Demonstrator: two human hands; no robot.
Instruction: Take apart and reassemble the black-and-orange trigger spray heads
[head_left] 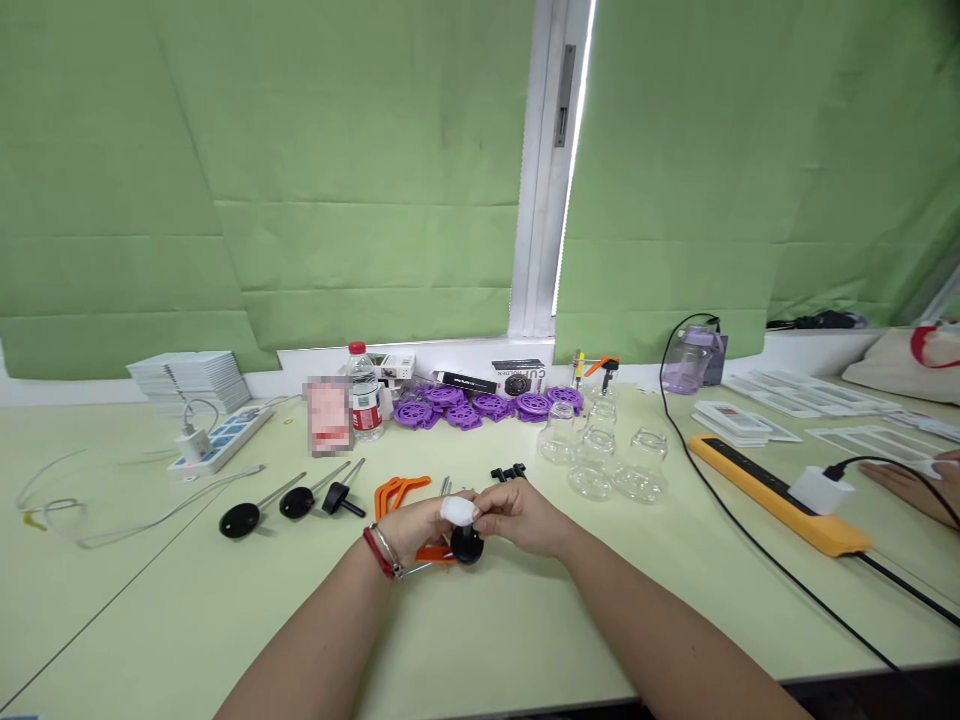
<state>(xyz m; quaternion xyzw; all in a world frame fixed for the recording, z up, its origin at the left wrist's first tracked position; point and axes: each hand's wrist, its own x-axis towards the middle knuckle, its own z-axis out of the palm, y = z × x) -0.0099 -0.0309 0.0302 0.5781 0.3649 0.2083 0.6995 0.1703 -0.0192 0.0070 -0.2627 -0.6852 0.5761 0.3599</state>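
Note:
Both hands meet low over the middle of the table. My left hand point(420, 525), with a red band and a bracelet at the wrist, is closed around a part with a round black head point(466, 546). A thin metal rod and an orange handle piece point(435, 554) show beneath that hand; how they join is hidden. Above the black head sits a smooth white oval piece point(458, 511), and my right hand point(516, 515) pinches its right edge. Orange handles point(401, 492) lie just beyond my left hand. Small black parts point(508, 472) lie beyond my right.
Black-headed rods point(240, 520) lie at left by a white power strip point(225, 440). Purple wheel-like parts point(465, 408) and a bottle point(365, 395) stand behind. Transparent cups point(592, 465) are at right, before an orange power strip point(772, 495) and cable. Another person's hand point(919, 490) shows far right.

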